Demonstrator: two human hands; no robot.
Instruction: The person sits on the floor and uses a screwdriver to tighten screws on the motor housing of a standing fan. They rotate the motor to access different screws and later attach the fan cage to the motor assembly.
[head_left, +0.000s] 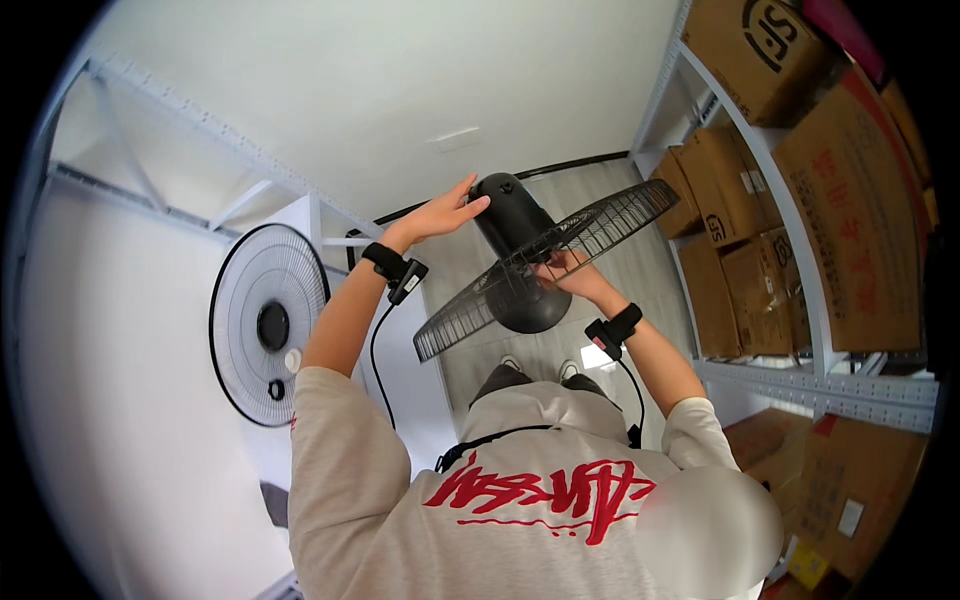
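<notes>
A black electric fan (510, 220) stands in front of me, its motor housing on the far side of a round wire grille (625, 217) that is seen nearly edge-on. My left hand (440, 217) lies against the left side of the housing, fingers stretched out. At the middle of the grille, my right hand (566, 274) has its fingers bent and closed near the hub. Wires and the hand itself hide what those fingertips pinch. Below them shows a rounded, smooth black part (530, 305).
To the left, a second round fan grille (243, 305) with a dark centre rests on a white surface (420, 400) by a metal rack (190, 120). Cardboard boxes (740, 190) fill the shelving (800, 210) on the right. A pale wall (400, 80) stands ahead. Cables hang from both wristbands.
</notes>
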